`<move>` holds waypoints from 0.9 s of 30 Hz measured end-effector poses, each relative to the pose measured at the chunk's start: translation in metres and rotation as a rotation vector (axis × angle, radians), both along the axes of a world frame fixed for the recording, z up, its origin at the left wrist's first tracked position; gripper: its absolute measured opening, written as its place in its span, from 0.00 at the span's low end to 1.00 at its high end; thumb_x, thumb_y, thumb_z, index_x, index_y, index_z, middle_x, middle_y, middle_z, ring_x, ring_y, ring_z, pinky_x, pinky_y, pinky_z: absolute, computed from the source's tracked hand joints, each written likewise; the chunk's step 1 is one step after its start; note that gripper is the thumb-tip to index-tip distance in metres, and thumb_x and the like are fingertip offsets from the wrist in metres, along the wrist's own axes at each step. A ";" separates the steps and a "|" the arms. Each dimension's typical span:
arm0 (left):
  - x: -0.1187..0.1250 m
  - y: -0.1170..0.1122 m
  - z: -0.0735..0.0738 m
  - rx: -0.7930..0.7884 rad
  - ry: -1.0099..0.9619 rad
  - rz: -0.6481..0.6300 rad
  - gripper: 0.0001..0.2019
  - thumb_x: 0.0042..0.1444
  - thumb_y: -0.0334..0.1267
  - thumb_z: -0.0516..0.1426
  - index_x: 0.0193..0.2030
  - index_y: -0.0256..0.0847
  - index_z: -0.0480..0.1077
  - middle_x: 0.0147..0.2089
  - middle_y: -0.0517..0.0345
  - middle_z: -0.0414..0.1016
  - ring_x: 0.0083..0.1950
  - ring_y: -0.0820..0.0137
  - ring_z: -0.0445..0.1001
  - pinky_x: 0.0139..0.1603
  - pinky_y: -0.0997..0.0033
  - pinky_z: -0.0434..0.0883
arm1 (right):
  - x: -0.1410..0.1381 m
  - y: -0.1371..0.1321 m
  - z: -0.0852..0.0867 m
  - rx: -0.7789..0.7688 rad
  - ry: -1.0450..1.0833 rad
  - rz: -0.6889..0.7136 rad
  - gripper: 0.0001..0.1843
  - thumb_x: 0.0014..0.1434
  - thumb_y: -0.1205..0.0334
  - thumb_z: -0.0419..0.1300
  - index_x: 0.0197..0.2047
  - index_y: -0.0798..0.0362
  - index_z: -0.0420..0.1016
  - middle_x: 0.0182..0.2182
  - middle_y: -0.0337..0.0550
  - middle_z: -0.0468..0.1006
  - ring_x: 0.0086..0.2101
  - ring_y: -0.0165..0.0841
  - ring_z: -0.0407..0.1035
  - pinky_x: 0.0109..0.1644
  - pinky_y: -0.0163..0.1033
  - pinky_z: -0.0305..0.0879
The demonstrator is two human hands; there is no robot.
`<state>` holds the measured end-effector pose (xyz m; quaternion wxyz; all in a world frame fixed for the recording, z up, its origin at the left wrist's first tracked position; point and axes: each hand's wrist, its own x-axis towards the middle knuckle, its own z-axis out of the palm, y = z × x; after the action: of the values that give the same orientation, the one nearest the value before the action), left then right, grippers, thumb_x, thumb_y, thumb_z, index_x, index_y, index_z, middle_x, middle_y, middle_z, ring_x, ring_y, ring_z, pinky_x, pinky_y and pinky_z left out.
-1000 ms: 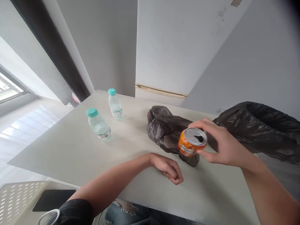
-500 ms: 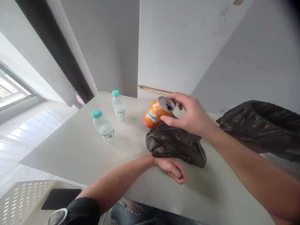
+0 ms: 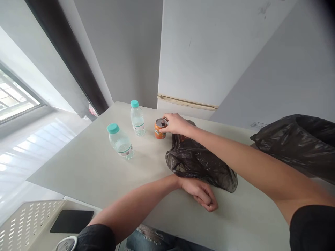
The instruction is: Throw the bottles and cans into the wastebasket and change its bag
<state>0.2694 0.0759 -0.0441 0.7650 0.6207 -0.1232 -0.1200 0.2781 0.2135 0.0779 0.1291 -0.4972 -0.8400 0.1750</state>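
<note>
An orange drink can (image 3: 160,129) stands upright on the table, its opened top facing up. My right hand (image 3: 176,123) has its thumb and fingers around the can's upper part. My left hand (image 3: 201,194) rests on the table as a loose fist, with nothing visible in it. Just beyond it lies a crumpled black plastic bag (image 3: 201,162), touching the wrist side of that hand. Something reddish shows through the bag's far end, partly hidden by my right forearm. Two clear bottles with turquoise caps, a nearer bottle (image 3: 121,143) and a farther bottle (image 3: 137,120), stand left of the can.
A white table (image 3: 86,164) lies under everything. At the right is a bin lined with a black bag (image 3: 300,136). A white fridge (image 3: 191,59) rises behind the table. At lower left, a perforated cream chair (image 3: 23,223) holds a dark flat object (image 3: 72,221).
My right hand has carried the can left and down from above the bag. The can has gone from tilted to upright on the table. My left hand stays in a fist.
</note>
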 end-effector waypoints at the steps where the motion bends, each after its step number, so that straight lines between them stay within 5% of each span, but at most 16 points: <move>1: 0.000 0.000 -0.001 -0.005 0.000 0.000 0.09 0.50 0.37 0.58 0.21 0.41 0.66 0.22 0.61 0.56 0.23 0.73 0.50 0.25 0.69 0.49 | 0.000 0.001 -0.003 0.006 -0.014 0.005 0.20 0.50 0.52 0.73 0.43 0.52 0.77 0.43 0.45 0.83 0.41 0.38 0.74 0.38 0.37 0.61; 14: 0.000 0.000 0.004 -0.016 0.060 0.005 0.09 0.46 0.39 0.59 0.20 0.41 0.67 0.22 0.61 0.55 0.25 0.73 0.48 0.26 0.70 0.48 | 0.002 0.005 -0.020 -0.076 0.017 -0.107 0.23 0.50 0.53 0.75 0.46 0.51 0.77 0.46 0.45 0.83 0.45 0.39 0.76 0.40 0.38 0.64; 21: -0.001 0.001 -0.002 0.002 -0.023 0.011 0.09 0.51 0.35 0.57 0.22 0.41 0.66 0.22 0.61 0.55 0.22 0.73 0.50 0.24 0.68 0.49 | 0.023 -0.009 -0.005 -0.113 0.150 -0.155 0.47 0.49 0.44 0.77 0.66 0.53 0.68 0.56 0.55 0.81 0.47 0.42 0.77 0.48 0.43 0.70; 25: -0.004 0.001 0.003 0.002 0.021 0.024 0.08 0.51 0.36 0.57 0.22 0.42 0.65 0.21 0.62 0.53 0.23 0.73 0.48 0.24 0.69 0.48 | 0.070 -0.069 0.020 0.116 0.398 -0.145 0.17 0.63 0.47 0.66 0.48 0.50 0.79 0.45 0.46 0.85 0.36 0.35 0.76 0.44 0.41 0.71; 27: -0.006 0.001 0.007 -0.004 0.011 0.034 0.09 0.51 0.35 0.56 0.22 0.42 0.64 0.21 0.62 0.53 0.22 0.73 0.48 0.23 0.69 0.47 | 0.104 -0.109 0.027 0.060 0.439 -0.168 0.14 0.68 0.49 0.60 0.40 0.50 0.81 0.40 0.44 0.85 0.37 0.36 0.77 0.44 0.41 0.71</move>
<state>0.2636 0.0766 -0.0371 0.7687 0.6205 -0.1085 -0.1103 0.3824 0.1045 0.1052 0.3375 -0.5112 -0.7523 0.2425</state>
